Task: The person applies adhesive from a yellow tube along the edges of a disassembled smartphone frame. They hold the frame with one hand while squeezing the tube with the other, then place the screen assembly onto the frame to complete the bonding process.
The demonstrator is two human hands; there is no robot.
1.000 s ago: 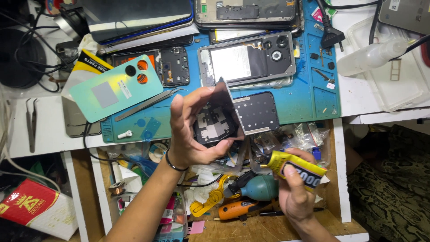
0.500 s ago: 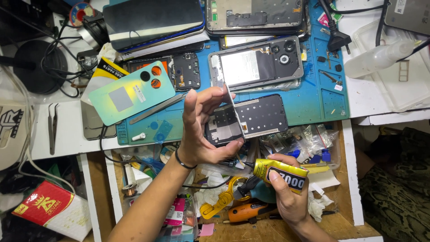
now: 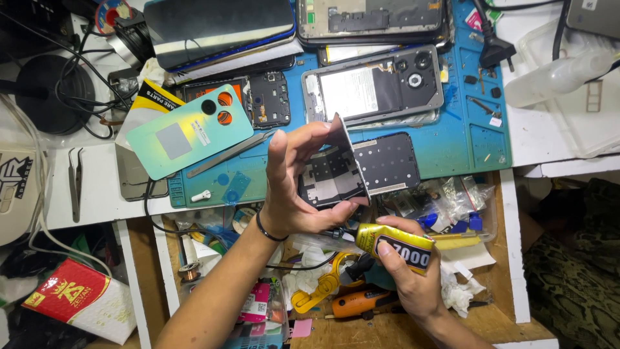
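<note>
Two bare hands are working in the head view above a blue silicone repair mat (image 3: 478, 139). The left hand (image 3: 290, 194) is gripping a dark rectangular phone inner panel (image 3: 332, 174), tilted on edge just over the mat's front. The right hand (image 3: 407, 271) is closing around one yellow-and-black glue tube (image 3: 395, 245), its nozzle nearing the panel's lower edge. Gluing appears to be starting; steady nozzle placement is needed. One mint-green phone back cover (image 3: 187, 132) is lying left; two opened phone bodies (image 3: 374, 87) are resting behind.
</note>
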